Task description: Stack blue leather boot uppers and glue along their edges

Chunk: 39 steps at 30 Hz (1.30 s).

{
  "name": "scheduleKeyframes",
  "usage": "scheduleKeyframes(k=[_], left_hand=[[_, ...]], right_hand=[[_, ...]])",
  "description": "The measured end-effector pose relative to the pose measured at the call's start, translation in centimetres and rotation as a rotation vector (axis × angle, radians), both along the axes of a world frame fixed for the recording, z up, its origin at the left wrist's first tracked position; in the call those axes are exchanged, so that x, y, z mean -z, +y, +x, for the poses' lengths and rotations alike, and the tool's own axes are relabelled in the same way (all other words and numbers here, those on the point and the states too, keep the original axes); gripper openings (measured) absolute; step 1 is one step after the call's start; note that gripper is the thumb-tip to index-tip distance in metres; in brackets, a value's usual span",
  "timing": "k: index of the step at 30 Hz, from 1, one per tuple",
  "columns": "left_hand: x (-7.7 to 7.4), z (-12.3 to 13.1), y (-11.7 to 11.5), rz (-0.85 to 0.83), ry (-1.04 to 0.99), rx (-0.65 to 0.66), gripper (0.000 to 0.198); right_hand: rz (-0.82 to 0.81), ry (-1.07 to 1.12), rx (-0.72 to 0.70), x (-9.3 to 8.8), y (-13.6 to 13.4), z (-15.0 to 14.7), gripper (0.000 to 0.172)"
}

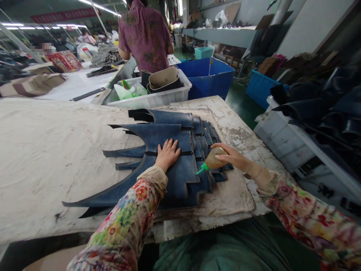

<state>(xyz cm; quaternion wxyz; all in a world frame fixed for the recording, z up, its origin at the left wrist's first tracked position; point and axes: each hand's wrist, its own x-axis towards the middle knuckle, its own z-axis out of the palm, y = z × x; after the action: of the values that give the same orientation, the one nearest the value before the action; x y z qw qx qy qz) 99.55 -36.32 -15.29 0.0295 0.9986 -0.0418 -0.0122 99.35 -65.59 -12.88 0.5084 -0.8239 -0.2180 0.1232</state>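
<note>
Head view: left hand (167, 152) lies flat, fingers spread, pinning the stack of blue cut pieces (166, 130) near the counter's (42, 158) right edge. Right hand (232, 156) is wrapped round a squeeze bottle (213, 161), its green nozzle (201, 169) down at the stack's stepped edge.

Risks: an over-squeeze could blob onto the visible faces, and light pinning could let the fanned pieces shift.

Bottle contents unclear. Lower pieces hidden under the top ones. Sleeves (132, 214) cover part of the stack.

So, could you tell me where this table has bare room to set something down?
Widest: the stained cloth left of the blue pieces. A smaller flaking strip lies between them and the right edge. Crowded around the left hand, pressed on the pieces, and the right hand with its bottle.
</note>
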Motion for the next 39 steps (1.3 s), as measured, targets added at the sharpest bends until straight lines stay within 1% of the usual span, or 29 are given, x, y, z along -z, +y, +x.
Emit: scheduleKeyframes(k=[3,8,11,16,21,24,30,32,36,39], left_hand=[[-0.1,0.0,-0.1,0.012,0.014,-0.005,0.055],[-0.3,-0.1,-0.2,0.031,0.017,-0.005,0.055],[-0.4,-0.1,-0.2,0.032,0.014,-0.003,0.054],[-0.3,-0.1,-0.1,0.030,0.008,0.002,0.054],[-0.2,-0.1,-0.1,0.028,0.007,0.002,0.054],[-0.3,0.0,-0.1,0.021,0.021,-0.001,0.055],[-0.2,0.0,0.0,0.004,0.015,-0.004,0.055],[-0.1,0.0,-0.1,0.001,0.013,-0.003,0.055],[-0.2,-0.1,-0.1,0.010,0.005,0.003,0.055],[-0.3,-0.1,-0.1,0.017,0.008,0.000,0.055]], right_hand=[[0.002,-0.004,0.022,0.0,-0.2,-0.5,0.048],[-0.001,0.006,-0.010,-0.3,-0.6,-1.8,0.049],[0.007,-0.001,0.006,-0.1,-0.9,-2.4,0.049],[0.034,-0.026,-0.008,0.5,-1.0,-3.1,0.047],[0.063,-0.096,-0.016,0.5,-0.7,-3.8,0.044],[0.066,-0.146,-0.017,0.7,-0.3,-3.5,0.043],[0.084,-0.280,0.061,1.5,0.5,-1.2,0.044],[0.083,-0.282,0.044,1.4,0.4,-0.9,0.045],[0.065,-0.213,-0.053,0.9,-0.1,-1.2,0.044],[0.059,-0.219,-0.054,0.9,-0.1,-1.0,0.043]])
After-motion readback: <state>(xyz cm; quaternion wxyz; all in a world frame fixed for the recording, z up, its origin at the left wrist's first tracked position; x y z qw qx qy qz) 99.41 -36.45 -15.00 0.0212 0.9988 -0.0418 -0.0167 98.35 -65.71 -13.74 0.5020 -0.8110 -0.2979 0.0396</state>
